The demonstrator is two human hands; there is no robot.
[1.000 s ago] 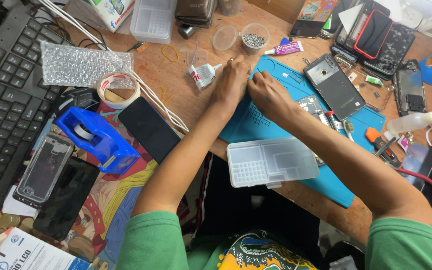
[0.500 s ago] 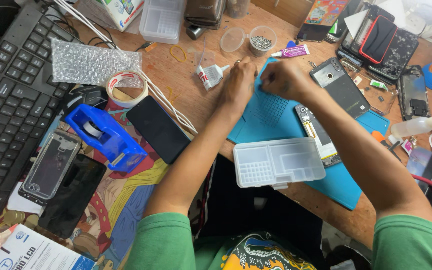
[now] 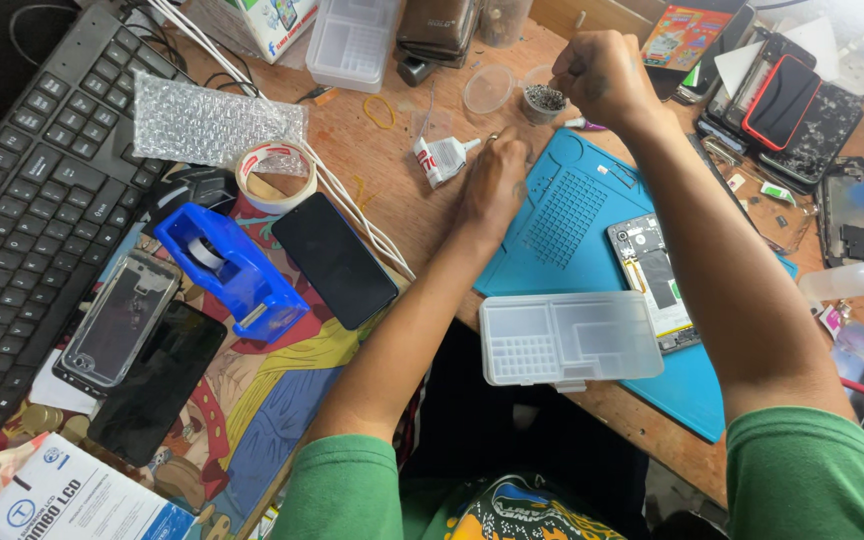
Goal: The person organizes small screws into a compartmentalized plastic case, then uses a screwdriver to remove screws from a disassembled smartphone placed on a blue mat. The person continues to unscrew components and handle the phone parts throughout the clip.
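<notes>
Wooden desk (image 3: 402, 215) | blue mat (image 3: 562, 230) | left hand (image 3: 494, 180) flat, empty | right hand (image 3: 600, 75) fisted, contents unclear

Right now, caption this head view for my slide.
Left hand rests on blue mat; right hand raised over screw cup.

Bright, even daylight from upper right; top-right corner blown out w/ glare. Soft shadows under arms. Sharp centre, slight wide-angle bending at edges.

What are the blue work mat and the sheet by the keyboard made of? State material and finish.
Blue work mat: probably silicone or rubber, matte, with moulded grid and recesses.
Sheet: clear plastic bubble wrap, glossy; its rows of air pockets show.
</notes>
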